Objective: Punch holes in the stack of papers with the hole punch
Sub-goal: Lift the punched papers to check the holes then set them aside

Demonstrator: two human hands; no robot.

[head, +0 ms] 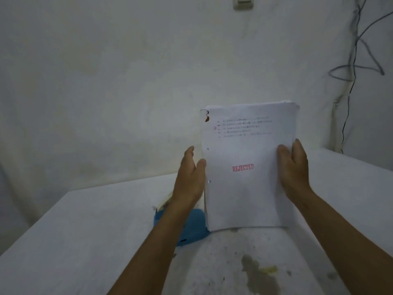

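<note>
A white stack of papers (244, 188) stands upright on its bottom edge on the table, its front sheet stamped REJECTED in red. Two small punched holes show along its left edge. My left hand (189, 177) presses flat against the stack's left edge, thumb on the front sheet. My right hand (293, 169) grips the right edge, thumb in front and fingers behind. The blue hole punch (191, 228) sits on the table under my left forearm, partly hidden by the arm and the papers.
The white table (85, 241) has a yellowish stain (257, 273) near its front. A pale wall stands close behind. Loose cables (353, 67) hang at the right, and a light switch (243, 2) is at the top.
</note>
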